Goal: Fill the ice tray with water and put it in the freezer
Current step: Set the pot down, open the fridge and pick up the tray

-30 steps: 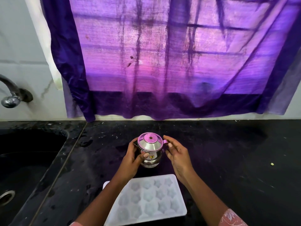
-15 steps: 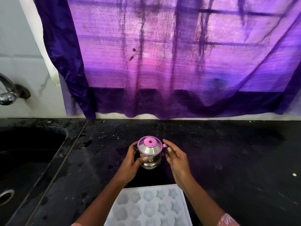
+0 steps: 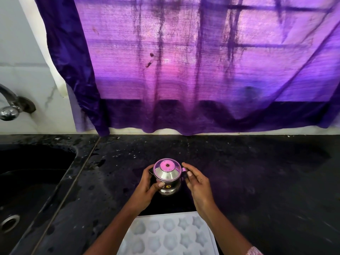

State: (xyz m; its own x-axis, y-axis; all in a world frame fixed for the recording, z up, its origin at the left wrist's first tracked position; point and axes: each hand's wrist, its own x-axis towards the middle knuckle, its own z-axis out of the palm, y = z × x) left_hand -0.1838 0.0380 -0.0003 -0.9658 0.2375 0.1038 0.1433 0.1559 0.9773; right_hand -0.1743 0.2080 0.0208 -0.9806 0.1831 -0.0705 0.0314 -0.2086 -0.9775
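Observation:
A small steel jug [image 3: 167, 178] with a domed lid stands on the black counter [image 3: 257, 181] in the middle of the view. My left hand [image 3: 147, 188] is wrapped around its left side, thumb across the front. My right hand [image 3: 196, 183] touches the handle on its right side, fingers curled. Nearer to me lies a white ice tray [image 3: 171, 236] with star and flower-shaped cells; its near end is cut off by the frame's edge. Whether the cells hold water cannot be made out.
A dark sink [image 3: 27, 181] with a steel drain [image 3: 10, 220] is set into the counter at the left. A steel tap [image 3: 11, 105] sticks out of the white wall above it. A purple curtain [image 3: 184, 61] hangs behind the counter.
The view has tilted up, so the tray has slid lower in the frame. Both hands stay at the jug, which has not visibly moved.

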